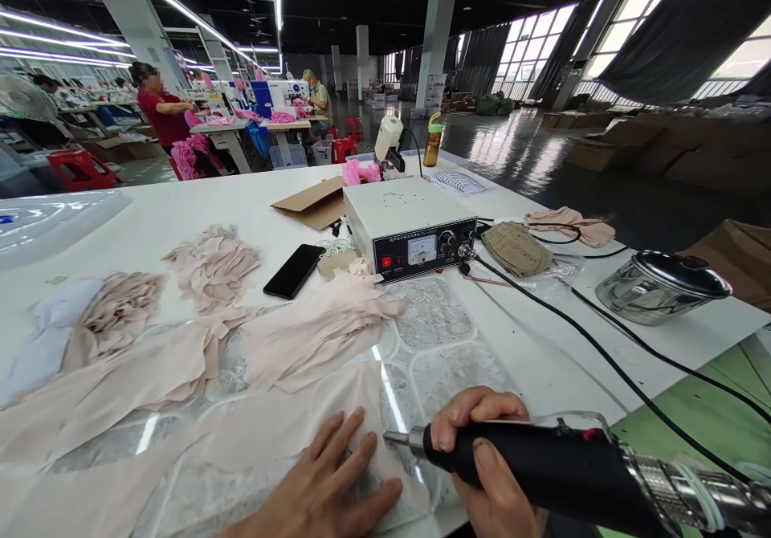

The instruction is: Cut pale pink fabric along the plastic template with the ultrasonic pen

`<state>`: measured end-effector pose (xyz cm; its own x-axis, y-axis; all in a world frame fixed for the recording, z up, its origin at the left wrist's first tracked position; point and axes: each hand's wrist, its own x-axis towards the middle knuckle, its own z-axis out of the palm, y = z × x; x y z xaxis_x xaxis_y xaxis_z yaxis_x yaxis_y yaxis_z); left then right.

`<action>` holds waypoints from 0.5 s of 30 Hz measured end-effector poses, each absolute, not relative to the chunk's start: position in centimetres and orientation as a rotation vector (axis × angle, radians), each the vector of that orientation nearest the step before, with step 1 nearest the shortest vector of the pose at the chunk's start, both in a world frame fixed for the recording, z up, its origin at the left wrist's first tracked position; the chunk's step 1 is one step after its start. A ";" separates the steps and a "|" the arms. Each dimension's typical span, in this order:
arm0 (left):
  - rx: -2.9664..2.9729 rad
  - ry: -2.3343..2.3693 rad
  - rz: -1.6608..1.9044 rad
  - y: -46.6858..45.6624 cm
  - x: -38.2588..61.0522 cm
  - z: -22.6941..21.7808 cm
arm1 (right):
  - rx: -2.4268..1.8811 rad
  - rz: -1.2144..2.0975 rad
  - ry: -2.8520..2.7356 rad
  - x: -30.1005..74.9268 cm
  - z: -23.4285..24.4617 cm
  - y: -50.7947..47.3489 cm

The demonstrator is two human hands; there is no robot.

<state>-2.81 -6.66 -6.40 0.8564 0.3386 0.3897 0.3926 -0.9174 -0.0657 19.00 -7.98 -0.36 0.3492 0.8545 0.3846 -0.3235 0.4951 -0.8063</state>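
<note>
My left hand (334,478) lies flat with fingers spread on a pale beige piece of fabric (283,417). That fabric rests on a clear, grey-patterned sheet (434,321) on the table. My right hand (487,466) is wrapped round a black ultrasonic handpiece (542,466), whose metal tip points left at the fabric's right edge, close to my left fingers. Whether the tip touches the fabric I cannot tell. More beige fabric strips (319,321) lie bunched beyond my left hand, and others (120,377) stretch to the left.
A white control box (415,221) stands mid-table; its black cable (560,321) runs right. Nearby are a phone (295,271), a cardboard piece (313,201), brown card templates (516,249), a lidded steel mug (659,289) and a yellow bottle (432,143). Other people sit at sewing tables behind.
</note>
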 end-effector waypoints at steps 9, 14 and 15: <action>-2.891 -0.583 -0.567 -6.8 -2.8 -6.6 | -0.649 0.827 -0.830 18.5 -0.5 -7.1; -2.934 -0.603 -0.534 -6.9 -2.9 -7.0 | -0.665 0.808 -0.856 18.3 0.0 -6.8; -2.942 -0.615 -0.526 -7.0 -2.9 -6.9 | -0.674 0.804 -0.854 18.3 0.1 -6.7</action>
<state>-2.93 -6.97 -6.95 0.8595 0.3724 0.3502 0.4036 -0.9148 -0.0177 18.29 -6.72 0.12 0.4109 0.8266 0.3846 -0.3332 0.5288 -0.7806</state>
